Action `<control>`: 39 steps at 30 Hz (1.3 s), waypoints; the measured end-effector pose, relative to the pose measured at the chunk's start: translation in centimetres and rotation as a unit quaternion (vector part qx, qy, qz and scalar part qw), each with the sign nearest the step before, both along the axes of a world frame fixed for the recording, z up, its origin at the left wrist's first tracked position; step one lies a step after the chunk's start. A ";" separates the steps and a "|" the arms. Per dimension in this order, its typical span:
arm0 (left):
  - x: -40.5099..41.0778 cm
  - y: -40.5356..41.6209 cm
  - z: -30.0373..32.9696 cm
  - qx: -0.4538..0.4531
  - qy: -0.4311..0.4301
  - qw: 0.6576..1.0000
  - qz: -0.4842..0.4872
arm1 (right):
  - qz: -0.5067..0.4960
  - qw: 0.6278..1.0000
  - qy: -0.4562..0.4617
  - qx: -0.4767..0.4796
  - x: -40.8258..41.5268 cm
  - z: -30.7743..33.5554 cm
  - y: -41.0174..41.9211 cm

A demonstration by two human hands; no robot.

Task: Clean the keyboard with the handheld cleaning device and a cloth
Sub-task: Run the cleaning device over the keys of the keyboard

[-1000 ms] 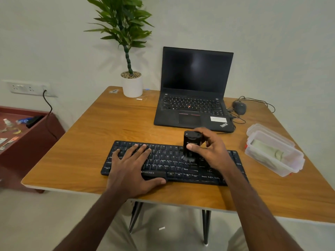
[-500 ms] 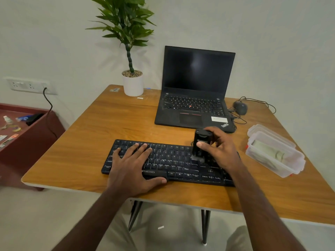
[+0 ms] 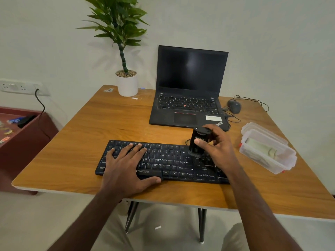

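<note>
Right hand (image 3: pixel 217 151) grasps cleaning device (image 3: pixel 198 142) upright, brush end on keyboard (image 3: pixel 163 160) right section. Left hand (image 3: pixel 126 165) flat, fingers relaxed, on left keys.

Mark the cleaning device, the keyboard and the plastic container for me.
cleaning device (image 3: pixel 199 142): head view, middle of its black body.
keyboard (image 3: pixel 170 158): head view, bare keys between the hands.
plastic container (image 3: pixel 282 163): head view, its clear front wall.
</note>
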State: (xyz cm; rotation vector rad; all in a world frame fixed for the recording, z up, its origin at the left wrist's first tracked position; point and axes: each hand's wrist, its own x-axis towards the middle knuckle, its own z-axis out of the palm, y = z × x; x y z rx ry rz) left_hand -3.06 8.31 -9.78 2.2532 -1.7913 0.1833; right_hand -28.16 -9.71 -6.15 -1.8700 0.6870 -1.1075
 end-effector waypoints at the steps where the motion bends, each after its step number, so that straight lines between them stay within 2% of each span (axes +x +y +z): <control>1: 0.0 0.0 0.0 0.002 0.000 1.000 0.000 | 0.004 1.000 -0.008 0.004 0.2 0.1 0.4; 6: 0.1 -0.1 -0.2 0.004 -0.002 1.000 0.000 | 0.042 0.999 0.020 0.018 0.8 -1.4 2.0; 13: 0.1 -0.1 -0.1 -0.001 -0.001 1.000 0.001 | -0.014 1.000 -0.002 -0.001 -0.1 -0.6 2.1; 17: 0.1 -0.1 -0.2 0.001 -0.001 1.000 -0.001 | 0.007 1.000 0.024 -0.010 0.6 -0.9 3.3; 21: 0.0 0.0 -0.2 -0.001 -0.003 1.000 0.001 | -0.038 0.998 0.042 -0.031 0.1 -0.2 2.2; 27: 0.1 0.0 -0.2 -0.004 -0.002 1.000 0.000 | 0.002 0.996 0.050 -0.069 0.2 -0.7 3.6; 30: 0.6 -0.1 0.0 0.008 0.000 1.000 0.004 | -0.048 0.994 0.060 -0.074 -0.3 -0.3 2.7; 35: 2.1 -0.4 0.7 0.031 0.003 0.999 0.021 | -0.101 0.994 -0.010 -0.049 -0.9 0.5 1.1; 39: -1.1 -1.1 0.9 0.013 -0.026 0.999 -0.028 | -0.102 0.993 -0.045 -0.034 -0.8 0.8 0.1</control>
